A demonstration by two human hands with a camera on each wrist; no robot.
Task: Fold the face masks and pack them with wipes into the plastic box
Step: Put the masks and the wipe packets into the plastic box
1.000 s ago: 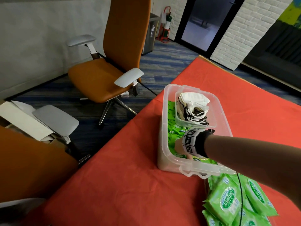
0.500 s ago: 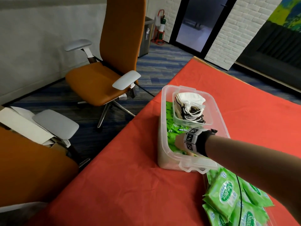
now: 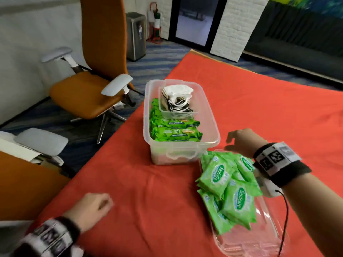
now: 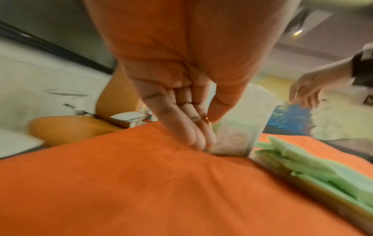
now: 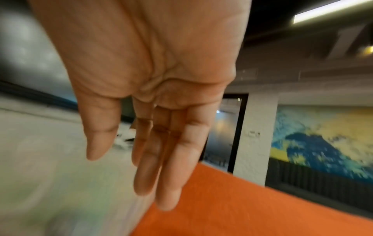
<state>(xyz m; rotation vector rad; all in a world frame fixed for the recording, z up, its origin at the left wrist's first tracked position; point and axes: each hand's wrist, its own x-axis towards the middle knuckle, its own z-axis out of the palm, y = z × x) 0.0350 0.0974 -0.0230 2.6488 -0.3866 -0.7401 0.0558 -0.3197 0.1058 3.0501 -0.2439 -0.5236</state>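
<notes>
The clear plastic box point(image 3: 147, 115) stands on the red cloth. It holds rows of green wipes packs point(image 3: 176, 132) and a small clear inner tray of folded white and black masks point(image 3: 177, 97). My right hand point(image 3: 231, 140) hovers just right of the box, over the far end of a pile of loose green wipes packs point(image 3: 228, 182); in the right wrist view its fingers point(image 5: 167, 175) are straight and empty. My left hand point(image 3: 104, 203) rests on the cloth in front of the box, loosely curled and empty, its fingertips point(image 4: 201, 140) touching the cloth.
The loose packs lie in a shallow clear tray point(image 3: 259, 236) at the near right. The table's left edge runs diagonally past the box. An orange office chair point(image 3: 89, 89) and a second chair point(image 3: 22, 182) stand on the floor to the left.
My right hand has come out of the plastic box and moved right, over the loose packs. My left hand has come into view on the cloth.
</notes>
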